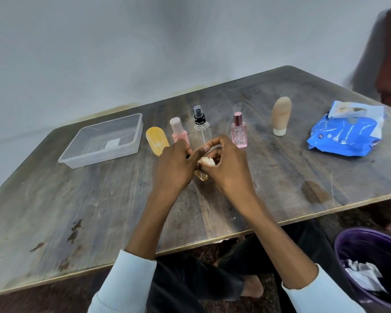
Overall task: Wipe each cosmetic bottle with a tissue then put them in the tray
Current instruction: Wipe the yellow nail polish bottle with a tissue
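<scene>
at frame centre the left hand (175,164) grips a small amber bottle (201,176) while the right hand (226,164) pinches a crumpled tissue (208,161) against it. the clear plastic tray (77,159) sits at left centre; the blue tissue pack (345,129) lies at the right.

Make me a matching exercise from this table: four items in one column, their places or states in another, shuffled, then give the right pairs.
Items:
1. clear tray
2. blue tissue pack
3. small amber bottle
4. purple bin

Places or states:
A. beside the table, crumpled tissue inside
B. far left on the table, no bottles in it
C. held between both hands
D. far right on the table, torn open

Pairs: 1-B, 2-D, 3-C, 4-A
</scene>
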